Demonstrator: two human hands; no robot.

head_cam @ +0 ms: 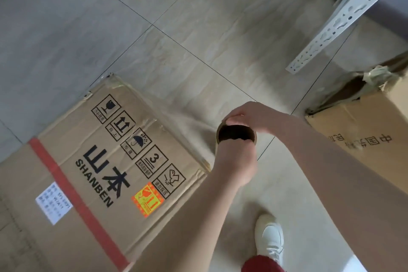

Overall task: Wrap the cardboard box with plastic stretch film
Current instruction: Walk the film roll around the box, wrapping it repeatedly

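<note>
Nearest, the left hand (pixel 235 162) is curled round the stretch film roll (pixel 236 133) from below, and the right hand (pixel 251 115) pinches its upper rim. Film (pixel 187 126) stretches left to the cardboard box (pixel 106 161) at lower left. Uneven tension could tear it or slip it off the corner.

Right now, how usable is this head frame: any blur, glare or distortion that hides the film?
Head view: soft overall, with motion smear on the left hand and right hand at the film roll; the stretched film shows only as faint streaks off the cardboard box; wide-angle tilt bends the shelf post; light is even, with no harsh glare.
</note>
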